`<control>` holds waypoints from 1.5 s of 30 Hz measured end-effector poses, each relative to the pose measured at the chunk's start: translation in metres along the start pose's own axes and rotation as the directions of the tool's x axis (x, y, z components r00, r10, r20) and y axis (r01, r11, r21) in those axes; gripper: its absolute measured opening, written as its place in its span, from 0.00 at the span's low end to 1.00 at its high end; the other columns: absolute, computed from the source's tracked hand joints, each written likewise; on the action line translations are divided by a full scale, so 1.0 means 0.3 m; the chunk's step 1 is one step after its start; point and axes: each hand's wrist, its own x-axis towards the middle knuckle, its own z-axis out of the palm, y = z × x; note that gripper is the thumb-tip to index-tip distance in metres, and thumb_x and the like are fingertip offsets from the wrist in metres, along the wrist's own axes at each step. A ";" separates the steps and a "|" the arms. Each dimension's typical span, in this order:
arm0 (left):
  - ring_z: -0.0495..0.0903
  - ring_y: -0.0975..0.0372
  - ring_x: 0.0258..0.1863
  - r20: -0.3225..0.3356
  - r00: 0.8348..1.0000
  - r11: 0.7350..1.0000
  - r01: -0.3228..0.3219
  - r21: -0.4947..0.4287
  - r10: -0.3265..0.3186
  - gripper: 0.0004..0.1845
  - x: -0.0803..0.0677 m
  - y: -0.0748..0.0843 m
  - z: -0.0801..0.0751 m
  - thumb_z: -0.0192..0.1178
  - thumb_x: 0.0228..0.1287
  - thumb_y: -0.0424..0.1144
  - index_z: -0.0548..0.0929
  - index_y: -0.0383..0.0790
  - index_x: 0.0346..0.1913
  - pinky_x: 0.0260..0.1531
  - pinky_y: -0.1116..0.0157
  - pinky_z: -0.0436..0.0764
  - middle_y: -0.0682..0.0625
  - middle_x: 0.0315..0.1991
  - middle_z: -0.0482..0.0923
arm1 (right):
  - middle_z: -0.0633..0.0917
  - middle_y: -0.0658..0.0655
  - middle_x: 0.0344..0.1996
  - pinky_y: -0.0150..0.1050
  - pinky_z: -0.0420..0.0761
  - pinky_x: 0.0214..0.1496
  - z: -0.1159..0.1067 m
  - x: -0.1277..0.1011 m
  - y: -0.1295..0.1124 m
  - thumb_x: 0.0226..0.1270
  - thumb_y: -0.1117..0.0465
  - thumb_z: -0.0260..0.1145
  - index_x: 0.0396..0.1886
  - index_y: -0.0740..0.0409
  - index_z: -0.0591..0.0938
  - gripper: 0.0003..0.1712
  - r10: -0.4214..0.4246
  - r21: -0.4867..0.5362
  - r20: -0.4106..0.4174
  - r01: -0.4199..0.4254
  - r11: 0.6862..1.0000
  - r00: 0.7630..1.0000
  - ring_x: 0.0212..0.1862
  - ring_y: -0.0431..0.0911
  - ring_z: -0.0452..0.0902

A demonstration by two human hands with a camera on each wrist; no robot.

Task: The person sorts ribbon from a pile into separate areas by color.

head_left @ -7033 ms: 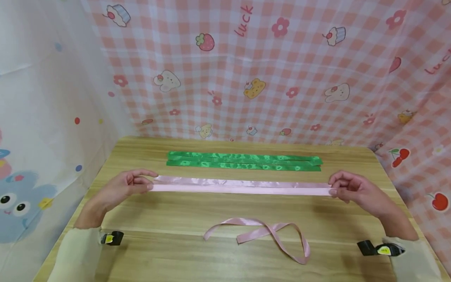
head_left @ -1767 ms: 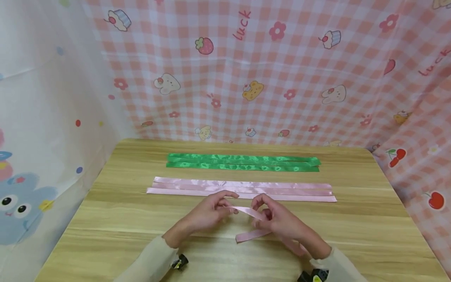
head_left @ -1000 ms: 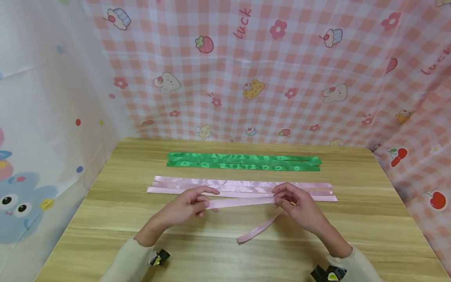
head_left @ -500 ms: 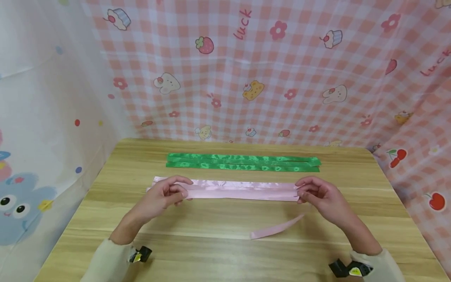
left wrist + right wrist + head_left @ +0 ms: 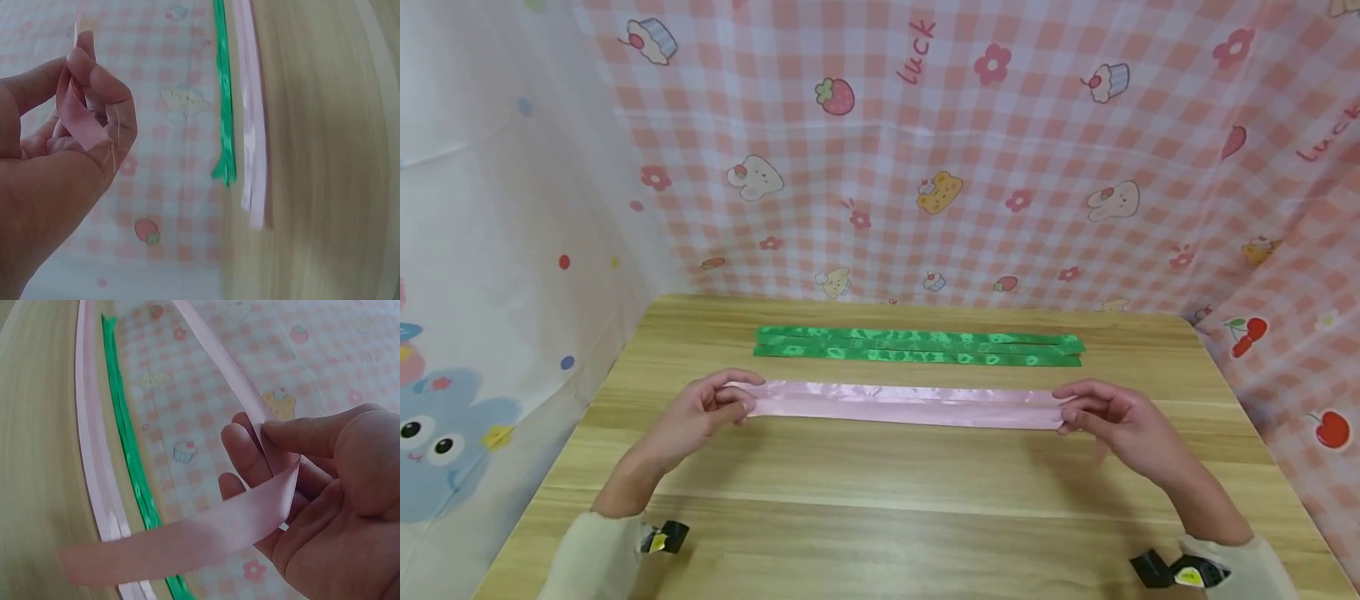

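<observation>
A pink satin ribbon (image 5: 902, 413) is stretched level between both hands, raised over the wooden table. My left hand (image 5: 696, 417) pinches it near one end between thumb and fingers; a short tail curls into the palm in the left wrist view. With thumb and forefinger, my right hand (image 5: 1116, 421) pinches the other side, and a longer loose tail (image 5: 187, 534) hangs out past that grip in the right wrist view. Behind the held ribbon, several pink ribbons (image 5: 94, 444) lie side by side on the table, partly covered by it in the head view.
Several green ribbons (image 5: 917, 346) lie in a parallel row farther back on the wooden table (image 5: 850, 525). A pink checked cloth (image 5: 880, 167) hangs behind the table's rear edge. White printed cloth (image 5: 490, 208) hangs at the left.
The loose pink ribbon that lay looped at the front has been picked up. My hands have spread apart, drawing it straight and lifting its tail off the table. Another pink ribbon was laid down earlier.
</observation>
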 end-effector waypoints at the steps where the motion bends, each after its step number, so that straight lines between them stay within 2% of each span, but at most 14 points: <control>1: 0.81 0.62 0.34 -0.004 1.000 1.000 -0.003 0.007 0.003 0.17 -0.001 -0.004 -0.008 0.58 0.72 0.31 0.74 0.33 0.60 0.38 0.66 0.81 0.53 0.37 0.85 | 0.89 0.52 0.33 0.39 0.77 0.17 -0.009 -0.002 0.006 0.72 0.70 0.61 0.51 0.57 0.82 0.12 0.009 0.001 0.004 -0.009 1.000 1.000 0.37 0.39 0.86; 2: 0.80 0.62 0.35 -0.011 1.000 1.000 0.001 0.014 0.000 0.16 -0.002 -0.009 -0.016 0.58 0.72 0.32 0.75 0.35 0.60 0.38 0.66 0.81 0.53 0.37 0.85 | 0.89 0.52 0.33 0.38 0.77 0.17 -0.018 -0.003 0.011 0.72 0.69 0.61 0.51 0.57 0.82 0.12 0.017 0.000 0.005 -0.017 1.000 1.000 0.37 0.39 0.86; 5: 0.81 0.64 0.35 -0.045 0.999 0.999 0.022 0.026 -0.020 0.16 -0.003 -0.023 -0.037 0.61 0.69 0.33 0.77 0.42 0.58 0.37 0.67 0.81 0.55 0.36 0.86 | 0.90 0.52 0.35 0.34 0.82 0.25 -0.047 -0.007 0.030 0.72 0.70 0.60 0.51 0.59 0.82 0.11 0.040 -0.001 0.012 -0.040 0.999 0.999 0.38 0.40 0.86; 7: 0.82 0.64 0.35 -0.067 0.997 0.999 0.044 0.032 -0.041 0.16 -0.004 -0.033 -0.051 0.64 0.67 0.34 0.78 0.45 0.57 0.36 0.67 0.81 0.56 0.36 0.86 | 0.90 0.51 0.36 0.30 0.83 0.34 -0.066 -0.010 0.043 0.72 0.69 0.61 0.51 0.60 0.82 0.11 0.055 -0.012 0.007 -0.054 0.998 0.998 0.38 0.40 0.86; 9: 0.82 0.64 0.34 -0.082 0.995 0.997 0.060 0.040 -0.057 0.16 -0.006 -0.043 -0.064 0.65 0.66 0.35 0.78 0.46 0.55 0.34 0.66 0.80 0.56 0.35 0.86 | 0.90 0.51 0.37 0.31 0.83 0.44 -0.084 -0.014 0.060 0.72 0.69 0.61 0.51 0.62 0.82 0.11 0.064 -0.007 0.012 -0.063 0.998 0.998 0.38 0.41 0.86; 12: 0.82 0.62 0.34 -0.091 0.993 0.995 0.081 0.055 -0.076 0.15 -0.010 -0.052 -0.082 0.64 0.68 0.36 0.78 0.46 0.55 0.35 0.65 0.81 0.56 0.34 0.86 | 0.90 0.52 0.37 0.33 0.84 0.44 -0.112 -0.024 0.085 0.72 0.68 0.61 0.52 0.67 0.80 0.12 0.077 0.007 0.025 -0.077 0.997 0.997 0.38 0.42 0.86; 16: 0.81 0.61 0.35 -0.092 0.991 0.992 0.107 0.065 -0.100 0.18 -0.014 -0.060 -0.100 0.61 0.70 0.36 0.75 0.37 0.59 0.37 0.64 0.82 0.55 0.35 0.85 | 0.90 0.54 0.36 0.33 0.84 0.44 -0.141 -0.037 0.121 0.71 0.69 0.62 0.51 0.75 0.77 0.14 0.095 0.003 0.022 -0.095 0.995 0.995 0.38 0.43 0.87; 19: 0.81 0.61 0.37 -0.101 0.987 0.989 0.129 0.074 -0.122 0.21 -0.017 -0.071 -0.108 0.62 0.69 0.37 0.72 0.32 0.60 0.39 0.63 0.82 0.53 0.36 0.85 | 0.89 0.55 0.34 0.34 0.84 0.43 -0.155 -0.049 0.147 0.70 0.68 0.63 0.49 0.76 0.77 0.14 0.137 -0.005 -0.002 -0.137 0.991 0.991 0.38 0.44 0.86; 27: 0.83 0.60 0.38 -0.132 0.980 0.981 0.161 0.109 -0.146 0.22 -0.029 -0.105 -0.127 0.63 0.69 0.38 0.72 0.31 0.60 0.39 0.64 0.82 0.51 0.37 0.84 | 0.89 0.52 0.32 0.36 0.85 0.39 -0.197 -0.078 0.218 0.70 0.69 0.63 0.44 0.69 0.79 0.07 0.224 0.055 -0.018 -0.223 0.973 0.974 0.36 0.42 0.86; 33: 0.82 0.62 0.38 -0.124 0.979 0.976 0.180 0.124 -0.165 0.25 -0.040 -0.129 -0.141 0.62 0.69 0.36 0.69 0.29 0.64 0.39 0.65 0.81 0.48 0.38 0.84 | 0.90 0.51 0.34 0.36 0.85 0.38 -0.215 -0.099 0.275 0.72 0.70 0.60 0.47 0.62 0.82 0.09 0.217 0.067 0.006 -0.217 0.974 0.976 0.33 0.44 0.86; 37: 0.83 0.62 0.39 -0.143 0.968 0.969 0.221 0.111 -0.204 0.25 -0.042 -0.146 -0.146 0.63 0.68 0.35 0.70 0.29 0.63 0.40 0.65 0.81 0.49 0.38 0.86 | 0.90 0.51 0.34 0.37 0.84 0.38 -0.221 -0.110 0.305 0.74 0.68 0.58 0.48 0.57 0.83 0.10 0.233 0.072 0.010 -0.233 0.970 0.972 0.33 0.44 0.86; 45: 0.82 0.63 0.36 -0.187 0.947 0.956 0.282 0.086 -0.262 0.24 -0.037 -0.175 -0.142 0.64 0.67 0.36 0.71 0.28 0.61 0.36 0.66 0.82 0.52 0.35 0.85 | 0.87 0.48 0.27 0.35 0.83 0.29 -0.209 -0.109 0.343 0.70 0.69 0.63 0.41 0.59 0.81 0.04 0.281 0.114 -0.060 -0.273 0.955 0.958 0.27 0.40 0.80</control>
